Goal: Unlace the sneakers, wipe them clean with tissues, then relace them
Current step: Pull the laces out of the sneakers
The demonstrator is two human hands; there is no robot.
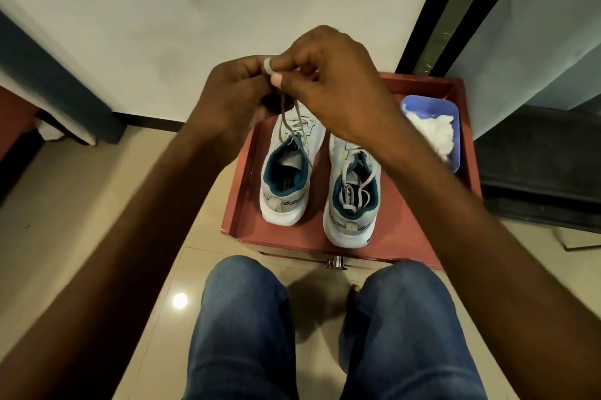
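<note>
1. Two sneakers sit side by side on the reddish tabletop (383, 246), a raised-rim surface we look down on, with our blue-jeaned knees (247, 328) at its near edge and pale floor tiles (97, 204) around it.
2. Toward the left edge stands the left sneaker (286, 184), light grey with a teal lining, heel toward us; its tongue area is partly hidden behind our hands, and only a few crossings of lacing show near the toe.
3. Just beside it, nearer the middle of the tabletop, stands the right sneaker (353, 201), heel toward us as well, its white-grey lace loose and partly tucked down into the opening.
4. At the far right corner rests a blue tray (453, 126) filled with white tissues (432, 131), apart from both sneakers.
5. Our left hand (234, 97) is raised above the left sneaker, fingers curled; it meets the right hand at the lace, and we cannot tell exactly how much of the lace it grips.
6. Our right hand (335, 80) is curled too, thumb and forefinger pinching the lace at its upper end.
7. From that pinch the grey lace (286, 113) runs down in a taut line to the eyelets of the left sneaker.
</note>
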